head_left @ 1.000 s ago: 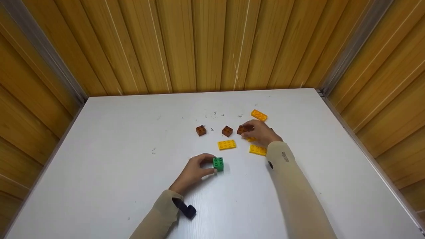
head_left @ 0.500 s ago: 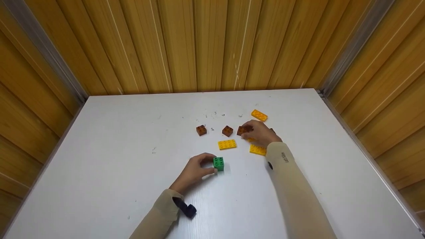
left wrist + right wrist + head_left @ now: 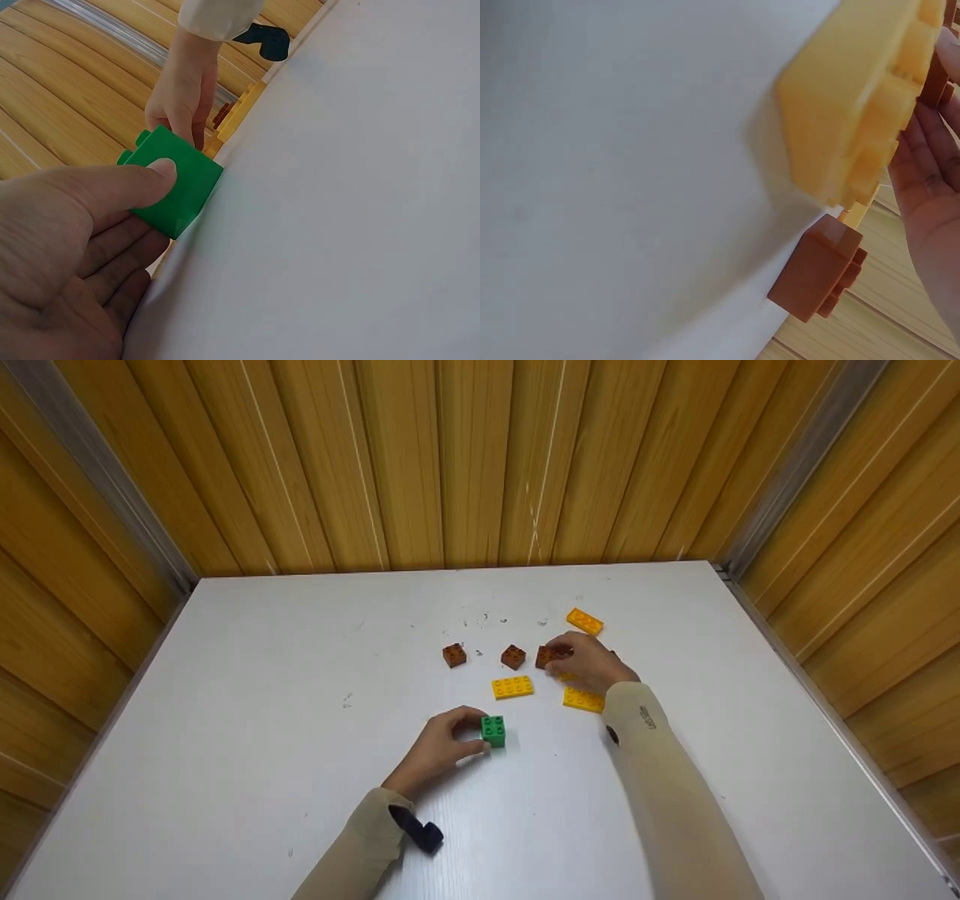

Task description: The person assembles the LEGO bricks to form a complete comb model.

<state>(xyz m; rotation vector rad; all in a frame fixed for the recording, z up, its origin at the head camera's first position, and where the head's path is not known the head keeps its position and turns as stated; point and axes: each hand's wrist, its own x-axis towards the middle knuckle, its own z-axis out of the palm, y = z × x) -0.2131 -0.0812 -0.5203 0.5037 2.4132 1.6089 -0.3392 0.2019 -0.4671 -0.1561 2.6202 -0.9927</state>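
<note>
My left hand (image 3: 437, 748) pinches a green toy brick (image 3: 493, 731) between thumb and fingers. In the left wrist view the green brick (image 3: 184, 187) stands at the table surface, with the thumb across its side. My right hand (image 3: 589, 660) grips a brown toy brick (image 3: 545, 658) farther back, its right part hidden by the fingers. In the right wrist view that brown brick (image 3: 934, 81) shows between thumb and fingers at the right edge. Left of it lie two more brown bricks, the nearer one (image 3: 514, 657) and the farther one (image 3: 454, 655).
Yellow bricks lie around the right hand: one (image 3: 584, 621) behind it, one (image 3: 512, 687) to its left, one (image 3: 582, 699) in front, and one (image 3: 568, 676) partly under it. Another brown brick (image 3: 815, 268) shows beside a yellow one. Wood-patterned walls (image 3: 472, 465) border the white table (image 3: 262, 697).
</note>
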